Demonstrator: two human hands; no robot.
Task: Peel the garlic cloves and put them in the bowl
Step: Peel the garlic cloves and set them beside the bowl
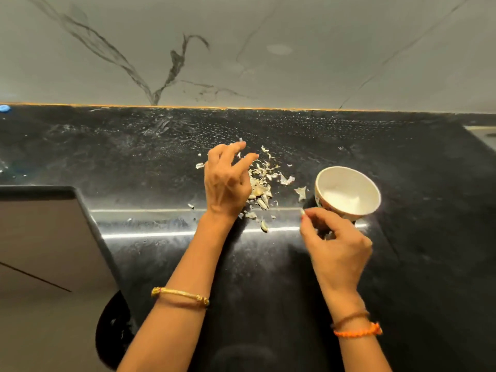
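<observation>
A white bowl (349, 189) stands on the black counter (161, 157), tilted toward me; I cannot make out anything in its pale inside. Left of it lies a heap of dry garlic skins (264, 178). One loose garlic clove (264, 226) lies in front of the heap. My left hand (228, 181) hovers over the heap's left side, fingers loosely spread, holding nothing that shows. My right hand (332, 242) is just in front of the bowl, fingers curled, pinching a small pale garlic piece (302, 211) at its fingertips.
A marble wall (241, 49) rises behind the counter. The counter steps inward at the left, with the floor (40, 251) below it. A small blue object (4, 108) sits at the far left back. A pale edge (483, 130) shows at the far right.
</observation>
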